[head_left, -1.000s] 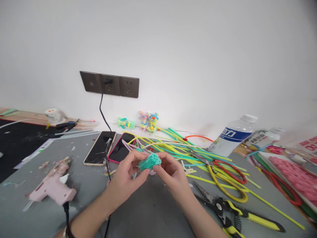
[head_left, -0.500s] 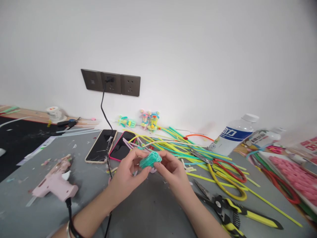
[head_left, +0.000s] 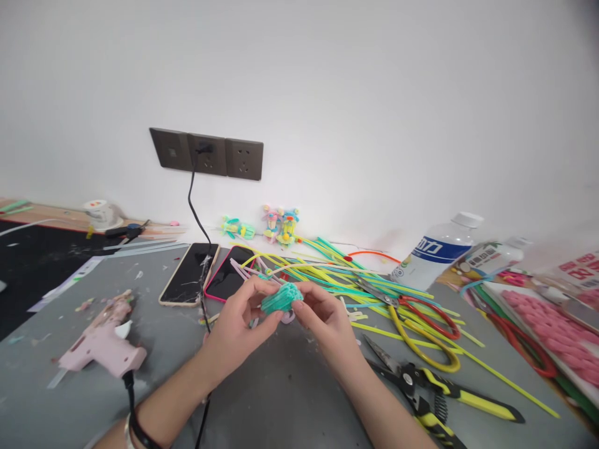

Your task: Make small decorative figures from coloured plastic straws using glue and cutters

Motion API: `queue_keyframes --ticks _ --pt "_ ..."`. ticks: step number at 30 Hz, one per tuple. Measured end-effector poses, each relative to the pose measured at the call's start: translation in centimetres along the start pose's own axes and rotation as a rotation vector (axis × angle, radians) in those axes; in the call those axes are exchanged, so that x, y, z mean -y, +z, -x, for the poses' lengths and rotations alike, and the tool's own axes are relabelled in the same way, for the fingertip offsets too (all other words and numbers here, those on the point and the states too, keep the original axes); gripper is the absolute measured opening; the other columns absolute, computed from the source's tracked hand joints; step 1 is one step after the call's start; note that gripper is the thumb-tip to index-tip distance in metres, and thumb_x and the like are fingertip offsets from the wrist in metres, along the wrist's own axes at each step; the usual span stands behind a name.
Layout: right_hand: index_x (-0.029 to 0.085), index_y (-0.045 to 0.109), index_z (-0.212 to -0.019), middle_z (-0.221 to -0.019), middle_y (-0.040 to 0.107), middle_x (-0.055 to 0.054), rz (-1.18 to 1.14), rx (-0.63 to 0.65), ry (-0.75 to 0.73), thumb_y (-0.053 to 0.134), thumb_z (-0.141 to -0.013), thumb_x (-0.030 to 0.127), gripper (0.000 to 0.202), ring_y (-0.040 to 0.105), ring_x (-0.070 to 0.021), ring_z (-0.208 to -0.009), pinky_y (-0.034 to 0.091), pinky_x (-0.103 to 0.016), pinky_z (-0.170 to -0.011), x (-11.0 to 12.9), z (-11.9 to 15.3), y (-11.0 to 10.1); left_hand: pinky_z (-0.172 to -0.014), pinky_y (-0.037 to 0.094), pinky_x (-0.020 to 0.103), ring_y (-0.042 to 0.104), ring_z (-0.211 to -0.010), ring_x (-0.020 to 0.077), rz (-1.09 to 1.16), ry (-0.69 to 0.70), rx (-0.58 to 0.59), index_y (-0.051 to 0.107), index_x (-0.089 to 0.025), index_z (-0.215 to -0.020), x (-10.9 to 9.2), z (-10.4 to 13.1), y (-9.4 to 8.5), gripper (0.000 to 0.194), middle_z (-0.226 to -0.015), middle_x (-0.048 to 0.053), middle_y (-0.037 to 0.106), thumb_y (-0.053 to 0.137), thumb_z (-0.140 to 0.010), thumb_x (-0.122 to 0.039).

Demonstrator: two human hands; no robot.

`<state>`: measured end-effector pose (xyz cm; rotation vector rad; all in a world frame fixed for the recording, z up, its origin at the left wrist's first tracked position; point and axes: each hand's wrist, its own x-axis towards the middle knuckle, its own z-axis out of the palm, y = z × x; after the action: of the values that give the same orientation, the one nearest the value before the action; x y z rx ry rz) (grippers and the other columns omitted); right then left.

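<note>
A small teal bundle of fuzzy pipe cleaners (head_left: pixel 281 298) is pinched between both hands above the grey work surface. My left hand (head_left: pixel 243 318) grips its left end with thumb and fingers. On the other end, my right hand (head_left: pixel 322 315) closes its thumb and fingertips around the bundle. Behind the hands lie loose yellow and teal pipe cleaners (head_left: pixel 322 274), with some lilac pipe cleaners (head_left: pixel 239 269) to the left. Parts of the bundle are covered by my fingers.
A pink glue gun (head_left: pixel 105 343) lies at left, its black cable running under my left wrist. Two phones (head_left: pixel 189 274) rest behind. To the right are scissors (head_left: pixel 423 330), pruning shears (head_left: pixel 430 386) and a bottle (head_left: pixel 435 249). Small pipe-cleaner figures (head_left: pixel 281 224) stand by the wall.
The view has shifted slightly, so the surroundings sit a little further left. Both hands keep hold of the teal bundle, with barely any finger movement.
</note>
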<state>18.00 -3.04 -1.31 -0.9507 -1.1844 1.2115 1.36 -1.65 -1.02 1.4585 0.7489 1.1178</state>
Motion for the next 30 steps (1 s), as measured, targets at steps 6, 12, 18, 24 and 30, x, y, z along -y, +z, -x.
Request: queue_keyframes --ticks 6,12,18,24,30 --pt "0.02 0.069 -0.092 -0.066 0.058 0.001 0.005 0.004 -0.017 0.073 -0.08 0.046 0.029 0.05 -0.012 -0.056 0.043 -0.025 -0.054 0.15 0.08 -0.04 -0.078 0.054 0.026 0.065 -0.091 0.0173 0.014 0.0 -0.001 0.057 -0.021 -0.095 -0.13 0.06 0.08 0.012 -0.093 0.003 0.064 0.065 -0.087 -0.02" --pt "0.02 0.067 -0.086 -0.064 0.059 0.001 0.032 -0.015 -0.022 0.074 -0.077 0.05 0.032 0.052 -0.0128 -0.056 0.043 -0.025 -0.053 0.45 0.01 0.1 -0.08 0.054 0.027 0.065 -0.094 0.0174 -0.012 0.022 0.016 0.058 -0.02 -0.093 -0.37 -0.04 0.11 0.009 -0.098 0.004 0.064 0.064 -0.086 -0.02" --pt "0.02 0.068 -0.087 -0.068 0.061 -0.001 0.034 -0.019 -0.035 0.073 -0.078 0.049 0.03 0.054 -0.0142 -0.06 0.046 -0.026 -0.057 0.05 0.07 0.03 -0.08 0.054 0.026 0.065 -0.096 0.0176 -0.014 0.04 0.015 0.058 -0.021 -0.089 -0.36 -0.02 0.23 0.008 -0.101 0.005 0.065 0.064 -0.085 -0.018" --pt "0.019 0.069 -0.09 -0.069 0.06 0.0 0.006 -0.009 -0.02 0.072 -0.08 0.044 0.027 0.05 -0.0111 -0.056 0.043 -0.024 -0.054 -0.04 0.06 0.04 -0.077 0.054 0.026 0.065 -0.091 0.0166 -0.002 0.008 0.008 0.057 -0.02 -0.092 -0.2 -0.07 0.12 0.01 -0.096 0.004 0.064 0.065 -0.086 -0.019" --pt "0.02 0.069 -0.092 -0.071 0.061 0.0 -0.022 -0.006 -0.027 0.072 -0.08 0.044 0.027 0.048 -0.0101 -0.055 0.042 -0.023 -0.052 0.28 0.16 0.29 -0.075 0.054 0.026 0.065 -0.09 0.0173 0.013 -0.023 0.006 0.056 -0.021 -0.096 0.12 0.1 -0.04 0.014 -0.099 0.004 0.064 0.065 -0.087 -0.024"
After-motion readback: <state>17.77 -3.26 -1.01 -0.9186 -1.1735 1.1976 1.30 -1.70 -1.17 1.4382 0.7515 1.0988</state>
